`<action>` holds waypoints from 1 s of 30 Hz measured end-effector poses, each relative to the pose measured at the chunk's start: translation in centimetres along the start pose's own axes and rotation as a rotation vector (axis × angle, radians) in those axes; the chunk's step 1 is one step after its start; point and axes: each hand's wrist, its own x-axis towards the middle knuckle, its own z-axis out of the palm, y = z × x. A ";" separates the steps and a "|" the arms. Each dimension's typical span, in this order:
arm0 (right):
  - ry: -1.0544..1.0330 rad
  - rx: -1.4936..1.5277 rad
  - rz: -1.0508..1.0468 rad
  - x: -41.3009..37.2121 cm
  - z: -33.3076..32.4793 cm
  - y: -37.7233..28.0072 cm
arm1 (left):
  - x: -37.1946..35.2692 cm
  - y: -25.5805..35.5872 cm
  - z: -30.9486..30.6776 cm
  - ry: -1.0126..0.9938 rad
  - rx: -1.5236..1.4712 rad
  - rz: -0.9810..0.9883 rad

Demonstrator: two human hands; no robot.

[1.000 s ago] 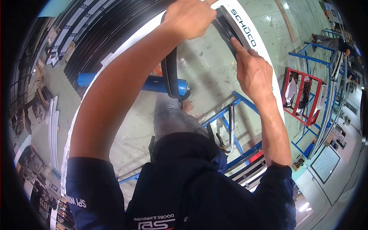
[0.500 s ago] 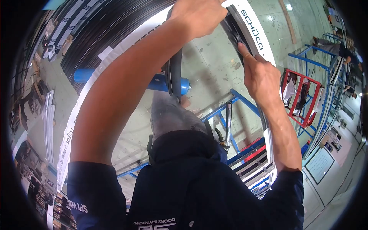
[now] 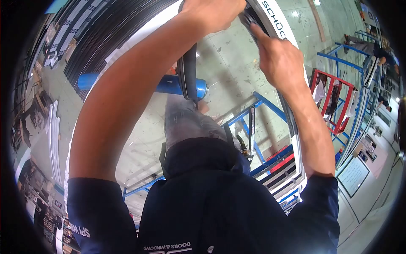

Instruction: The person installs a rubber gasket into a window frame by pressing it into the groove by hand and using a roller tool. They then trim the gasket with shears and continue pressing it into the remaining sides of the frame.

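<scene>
Head view, looking steeply down: the pale tiled workshop floor fills the background. A stack of long dark metal profiles lies across its upper left. Nearer the camera, a large white window frame with SCHÜCO printed on its protective film arcs from the lower left, over the top and down the right side. Below it stand a blue steel trestle and, well off to the right, a red metal rack. A blue cylinder lies on the floor near the person's feet.

The black rubber gasket strip hangs in a loop from the top of the frame down in front of the blue cylinder. The left hand grips it at the frame's upper edge with its fingers closed over it, the tips cut off by the picture border. The right hand is just beside it. Its forefinger is stretched out and pressed onto the gasket in the frame's groove, its other fingers curled into the palm.
</scene>
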 end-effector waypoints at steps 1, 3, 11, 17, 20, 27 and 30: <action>-0.009 0.031 0.017 -1.3 -0.1 0.4 | 0.1 -0.3 0.2 -0.034 -0.030 0.002; -0.021 0.085 0.051 -3.4 -0.6 1.2 | 0.7 -0.3 0.5 -0.088 -0.011 -0.027; 0.037 0.077 0.002 -1.7 0.4 1.0 | -0.4 0.4 0.1 0.007 0.009 -0.026; 0.032 0.074 -0.016 -1.1 0.5 1.4 | 0.5 0.2 0.2 -0.070 0.016 -0.033; 0.020 0.092 -0.021 -0.6 0.3 1.0 | 0.7 0.0 1.4 -0.059 0.068 -0.036; -0.069 0.031 0.061 -6.4 -0.5 2.2 | 0.6 -0.2 0.8 -0.072 0.010 -0.020; -0.021 -0.013 0.023 -1.9 0.4 0.7 | 0.6 -0.2 1.5 -0.034 0.012 -0.013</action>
